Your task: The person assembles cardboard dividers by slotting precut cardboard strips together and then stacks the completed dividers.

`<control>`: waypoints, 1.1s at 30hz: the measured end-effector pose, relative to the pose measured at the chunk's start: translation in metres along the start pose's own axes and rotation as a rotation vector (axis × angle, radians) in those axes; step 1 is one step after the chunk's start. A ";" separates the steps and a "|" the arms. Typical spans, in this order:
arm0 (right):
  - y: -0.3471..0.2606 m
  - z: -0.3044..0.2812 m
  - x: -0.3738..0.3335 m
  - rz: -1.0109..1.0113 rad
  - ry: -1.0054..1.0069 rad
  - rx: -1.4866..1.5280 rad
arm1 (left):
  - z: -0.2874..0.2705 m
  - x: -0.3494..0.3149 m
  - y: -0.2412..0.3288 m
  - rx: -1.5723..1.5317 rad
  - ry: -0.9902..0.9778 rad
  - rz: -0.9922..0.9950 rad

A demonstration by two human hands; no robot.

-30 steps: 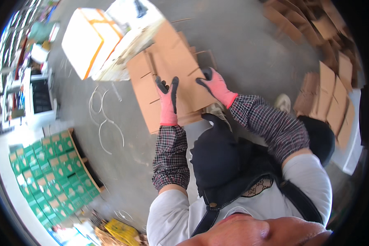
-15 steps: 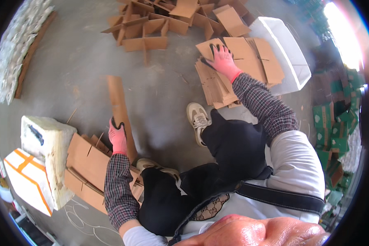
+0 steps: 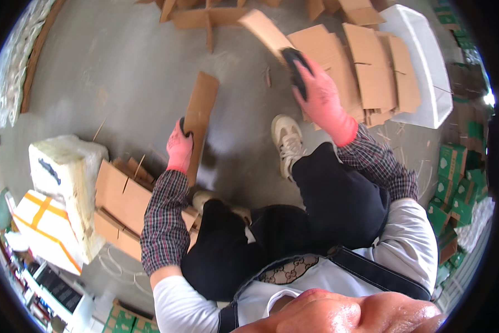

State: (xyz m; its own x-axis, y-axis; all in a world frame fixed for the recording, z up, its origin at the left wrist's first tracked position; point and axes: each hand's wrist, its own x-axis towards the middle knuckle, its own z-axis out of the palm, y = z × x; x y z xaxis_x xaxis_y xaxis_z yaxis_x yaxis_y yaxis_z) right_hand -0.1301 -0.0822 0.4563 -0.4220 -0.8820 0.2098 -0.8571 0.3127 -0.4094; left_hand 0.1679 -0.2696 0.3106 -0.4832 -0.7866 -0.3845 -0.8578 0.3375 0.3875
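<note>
1. The person's left hand (image 3: 180, 147), in a pink glove with dark fingertips, closes around the side edge of a long cardboard strip (image 3: 202, 102). The strip slants across the space in front of the knees, its lower end near the left shoe (image 3: 205, 200); whether it touches the floor (image 3: 133, 83) cannot be told.

2. The right hand (image 3: 320, 91), in a matching glove, grips the lower end of a cardboard piece (image 3: 263, 30), which tilts up and away to the left, well apart from the strip.

3. Just beyond the right hand, a stack of slotted sheets (image 3: 374, 83) lies in overlapping layers on the floor, its right edge just beside a white box (image 3: 427, 83).

4. Beside the left forearm, in its plaid sleeve (image 3: 166, 222), sits a second pile of cardboard (image 3: 124, 191), its left edge near a yellowed foam block (image 3: 66, 166). A white carton with orange tape (image 3: 47, 227) stands next to the block.

5. The right shoe (image 3: 288, 141) rests on the floor between the two cardboard piles.

6. Farther out, interlocked cardboard dividers (image 3: 216, 18) stand ahead on the floor. Green boxes (image 3: 449, 166) are heaped at far right, and pale loops of strap (image 3: 113, 263) lie below the second pile.
</note>
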 end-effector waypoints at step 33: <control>-0.085 0.170 0.033 -0.620 -0.465 -0.215 | 0.028 0.018 0.018 0.135 0.012 0.038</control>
State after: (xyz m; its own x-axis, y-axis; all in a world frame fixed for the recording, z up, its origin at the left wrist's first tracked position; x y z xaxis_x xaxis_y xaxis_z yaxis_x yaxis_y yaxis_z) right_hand -0.0208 -0.1982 0.3472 0.2752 -0.9590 -0.0676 -0.9531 -0.2630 -0.1497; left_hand 0.1387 -0.2628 0.2871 -0.5147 -0.7776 -0.3612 -0.8549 0.4335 0.2849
